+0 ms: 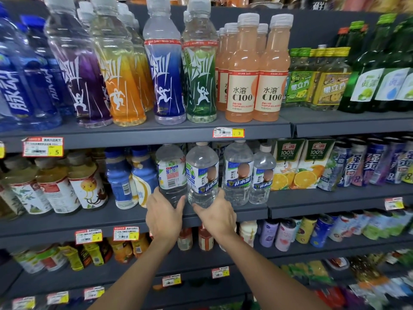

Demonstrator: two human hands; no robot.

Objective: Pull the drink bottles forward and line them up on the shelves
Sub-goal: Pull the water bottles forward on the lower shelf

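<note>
On the middle shelf [134, 217] stand several clear drink bottles with blue-and-white labels. My left hand [164, 212] grips the base of the leftmost one [171, 173], whose label is turned to show its barcode side. My right hand [218, 214] grips the base of the bottle [202, 173] beside it, which sits at the shelf's front edge. Two more of the same bottles [238, 173] [261, 175] stand to the right, a little further back.
Blue yoghurt-drink bottles [120, 177] stand just left of my hands, orange juice cartons [288, 164] to the right. The upper shelf [145, 133] holds tall sports drinks and pink C100 bottles [242, 70]. Cans and small bottles fill the lower shelves. Price tags hang along shelf edges.
</note>
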